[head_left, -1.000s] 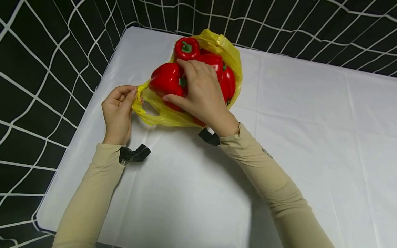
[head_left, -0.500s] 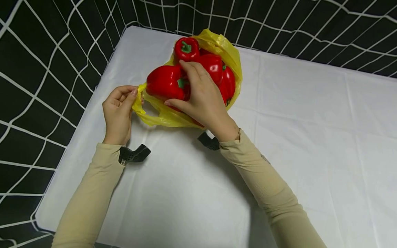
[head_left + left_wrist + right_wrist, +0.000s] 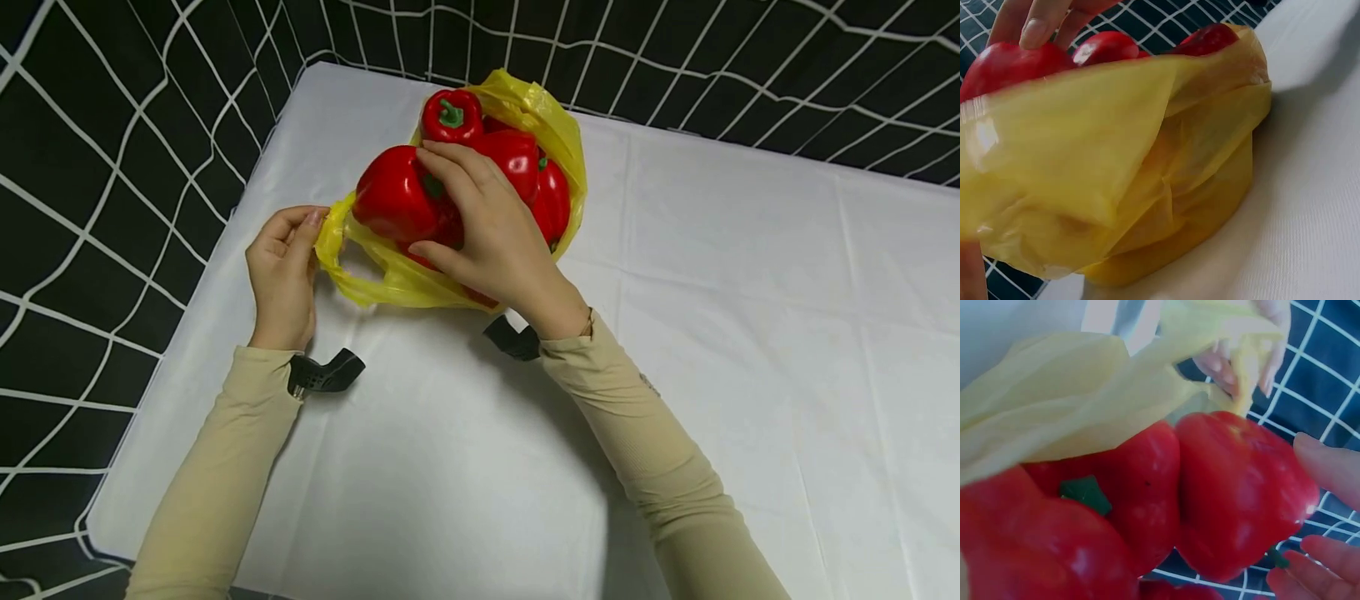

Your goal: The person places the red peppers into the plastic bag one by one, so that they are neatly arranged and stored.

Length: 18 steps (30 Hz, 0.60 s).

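Note:
A yellow plastic bag (image 3: 408, 283) bulges with several red bell peppers. My left hand (image 3: 283, 275) pinches one of its handles at the left, and the handle forms an open loop. My right hand (image 3: 495, 221) grips the stem end of the leftmost bell pepper (image 3: 393, 196), which lies at the bag's mouth; its green stem (image 3: 1277, 557) shows close to the fingers in the right wrist view. From the left wrist view, the right thumb (image 3: 1034, 31) presses on a pepper above the bag's rim. Lower peppers are hidden by the bag.
Another bell pepper (image 3: 452, 115) sits at the back of the bag, stem up. The white-covered table (image 3: 735, 350) extends to the right. Black panels with white netting (image 3: 750, 75) border the back and left edges.
The leftmost bell pepper has turned and shifted slightly under my right hand, its stem end now more covered by the fingers. My left hand stays almost in place while the handle loop has opened wider.

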Motion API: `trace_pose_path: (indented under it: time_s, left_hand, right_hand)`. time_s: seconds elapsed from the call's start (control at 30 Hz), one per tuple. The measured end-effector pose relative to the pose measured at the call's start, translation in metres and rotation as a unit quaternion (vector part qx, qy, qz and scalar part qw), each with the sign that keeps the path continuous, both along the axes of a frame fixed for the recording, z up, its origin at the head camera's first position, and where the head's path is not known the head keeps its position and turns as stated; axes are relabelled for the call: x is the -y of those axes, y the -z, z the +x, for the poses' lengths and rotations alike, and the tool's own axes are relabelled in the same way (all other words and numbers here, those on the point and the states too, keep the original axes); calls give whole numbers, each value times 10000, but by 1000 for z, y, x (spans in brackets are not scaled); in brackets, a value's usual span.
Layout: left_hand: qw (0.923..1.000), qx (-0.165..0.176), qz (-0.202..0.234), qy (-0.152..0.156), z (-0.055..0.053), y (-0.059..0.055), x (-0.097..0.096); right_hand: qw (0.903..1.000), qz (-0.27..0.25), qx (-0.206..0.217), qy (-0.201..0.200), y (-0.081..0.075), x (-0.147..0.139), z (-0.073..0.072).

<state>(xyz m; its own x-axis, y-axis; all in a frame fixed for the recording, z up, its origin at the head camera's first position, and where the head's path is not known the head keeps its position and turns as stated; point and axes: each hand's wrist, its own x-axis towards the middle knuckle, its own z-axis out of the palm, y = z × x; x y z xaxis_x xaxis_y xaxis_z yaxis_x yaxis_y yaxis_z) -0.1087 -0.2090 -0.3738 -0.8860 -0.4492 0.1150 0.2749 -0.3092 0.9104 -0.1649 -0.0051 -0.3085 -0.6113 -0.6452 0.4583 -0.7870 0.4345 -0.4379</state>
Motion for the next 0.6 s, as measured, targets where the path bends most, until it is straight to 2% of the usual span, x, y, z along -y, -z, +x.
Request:
trace_pose_path:
  time_s: [0.17,0.37,0.5,0.6]
  left_hand:
    - [9993,344,-23,-167,-2,0,2]
    - [9980,392,-421,-245,-2,4,3]
    - [9980,439,-110,-448,-3,3,4]
    - [9973,366,205,-600,-5,3,6]
  right_hand:
    - [9999,59,119,88,0,-2,-1]
    - [9995,113,250,139,-1,-3,-1]
    - [9990,13,355,253,-3,-7,0]
    - [9988,-220,254,344,-2,-15,0]
